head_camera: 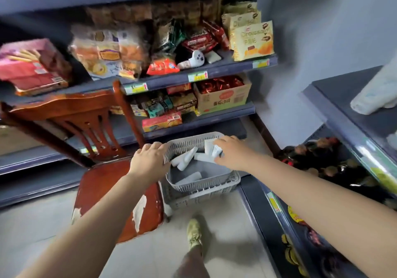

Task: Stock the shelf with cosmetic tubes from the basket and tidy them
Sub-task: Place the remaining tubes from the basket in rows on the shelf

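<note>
A grey slotted basket [223, 179] sits on a lower crate beside a wooden chair. Several white cosmetic tubes [186, 158] lie inside it, one more [190, 178] on its floor. My left hand [149, 159] grips the basket's left rim. My right hand [233, 152] reaches into the basket from the right and holds a few white tubes [211, 150] near the far rim. On the right, a dark shelf [352, 114] carries a white package at its top.
A red-brown wooden chair [111, 183] stands to the left of the basket. Snack shelves [193, 78] fill the wall ahead. A low shelf with dark bottles [318, 164] runs along the right. My foot [194, 232] stands on the pale floor below the basket.
</note>
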